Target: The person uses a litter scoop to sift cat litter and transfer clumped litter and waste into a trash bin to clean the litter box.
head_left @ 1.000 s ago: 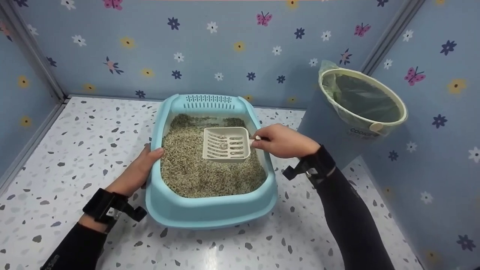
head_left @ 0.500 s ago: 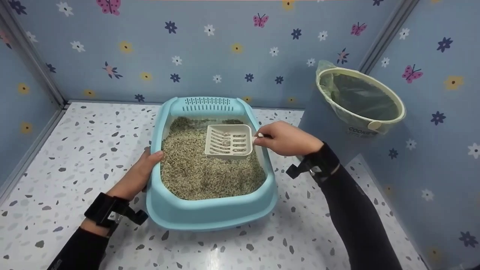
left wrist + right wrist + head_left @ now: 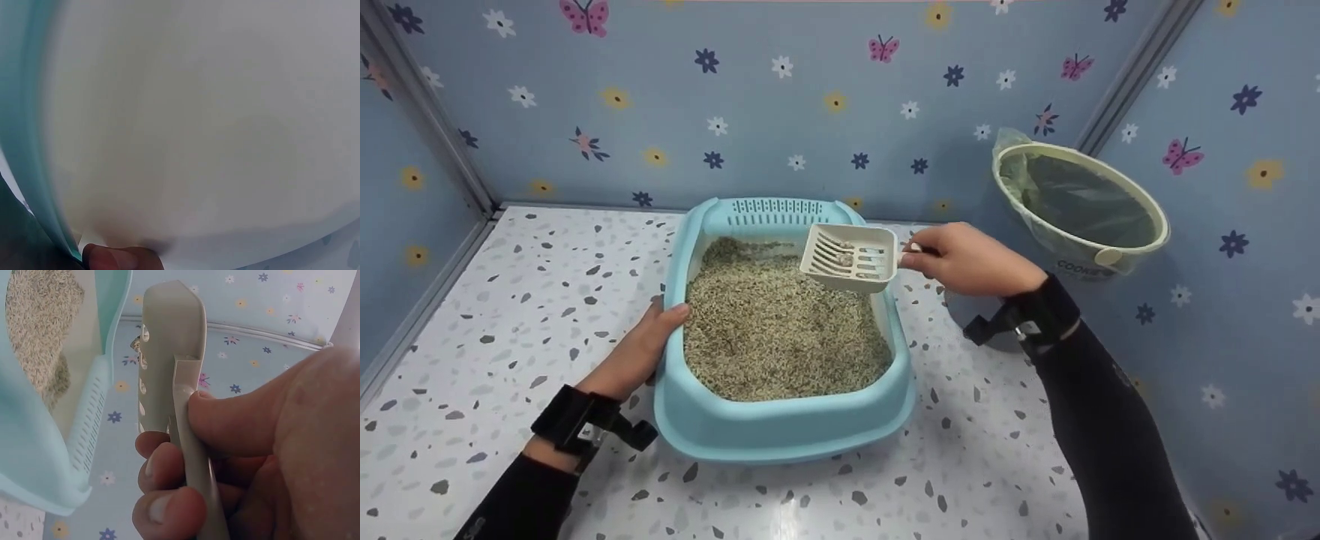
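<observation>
In the head view, a light blue litter box [image 3: 780, 429] sits on the speckled floor, holding tan granular litter [image 3: 780, 337]. My left hand [image 3: 639, 346] grips its left side, thumb over the rim and the other fingers mostly hidden outside. A thumb or fingertip [image 3: 121, 257] shows at the bottom of the left wrist view. My right hand [image 3: 975, 261] holds a cream slotted litter scoop [image 3: 859, 282] by its handle, raised over the box's back right rim. A few small clumps lie in the scoop. In the right wrist view, thumb and fingers wrap the scoop's handle [image 3: 194, 444].
To the right stands a bin with a cream rim [image 3: 1117, 256] and a pale green bag [image 3: 1024, 180] lining it. Patterned blue wall panels [image 3: 780, 105] close off the back and both sides. Speckled floor [image 3: 540, 285] surrounds the box.
My right hand has lifted the scoop and moved it right, from over the litter to over the right rim, tilting it slightly. My left hand has stayed on the box.
</observation>
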`<act>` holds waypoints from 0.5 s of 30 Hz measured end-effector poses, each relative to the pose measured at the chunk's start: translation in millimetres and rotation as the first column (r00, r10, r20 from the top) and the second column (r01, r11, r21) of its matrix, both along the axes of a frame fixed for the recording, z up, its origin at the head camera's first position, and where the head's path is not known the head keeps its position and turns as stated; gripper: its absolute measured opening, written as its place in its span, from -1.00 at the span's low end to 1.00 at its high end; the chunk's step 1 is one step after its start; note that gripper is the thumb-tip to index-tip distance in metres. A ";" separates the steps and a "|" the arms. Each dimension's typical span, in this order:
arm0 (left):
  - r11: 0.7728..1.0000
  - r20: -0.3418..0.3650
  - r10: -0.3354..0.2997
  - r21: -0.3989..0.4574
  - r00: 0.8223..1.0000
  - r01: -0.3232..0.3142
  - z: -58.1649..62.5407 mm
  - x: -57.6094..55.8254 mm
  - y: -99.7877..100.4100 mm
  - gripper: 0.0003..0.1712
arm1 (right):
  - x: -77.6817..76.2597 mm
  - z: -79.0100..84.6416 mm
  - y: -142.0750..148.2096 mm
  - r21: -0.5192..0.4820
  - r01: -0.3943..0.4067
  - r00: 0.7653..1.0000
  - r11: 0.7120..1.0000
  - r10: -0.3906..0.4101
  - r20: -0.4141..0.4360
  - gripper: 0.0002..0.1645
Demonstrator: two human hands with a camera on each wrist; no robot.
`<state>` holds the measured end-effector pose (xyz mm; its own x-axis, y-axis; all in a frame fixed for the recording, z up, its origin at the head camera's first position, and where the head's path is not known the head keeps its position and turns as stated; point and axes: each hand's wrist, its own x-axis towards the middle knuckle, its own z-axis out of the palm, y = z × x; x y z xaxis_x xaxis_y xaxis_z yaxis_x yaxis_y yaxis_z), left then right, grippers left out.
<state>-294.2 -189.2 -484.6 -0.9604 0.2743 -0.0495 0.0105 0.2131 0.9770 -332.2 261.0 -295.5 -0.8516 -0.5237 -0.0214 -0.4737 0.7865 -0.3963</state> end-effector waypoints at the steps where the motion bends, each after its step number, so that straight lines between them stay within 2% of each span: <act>1: 1.000 0.005 0.003 -0.002 1.000 -0.003 0.2 0.3 0.0 0.02 | 0.3 1.6 2.5 0.002 0.004 1.000 1.000 -0.004 -0.007 -0.61; 6: 0.999 0.033 0.006 -0.037 0.999 -0.005 0.5 0.3 -0.8 0.14 | 1.7 12.1 16.0 0.011 0.023 0.999 1.000 -0.023 -0.026 -0.63; 10: 0.998 0.057 0.013 -0.064 0.998 -0.009 1.8 0.9 -2.4 0.21 | 1.1 26.4 27.6 0.011 0.050 0.997 0.999 -0.050 -0.052 -0.60; 15: 0.999 0.069 0.008 -0.032 0.998 -0.006 1.0 0.5 -2.5 0.18 | 1.7 49.8 47.2 0.011 0.106 0.990 0.994 -0.105 -0.091 -0.53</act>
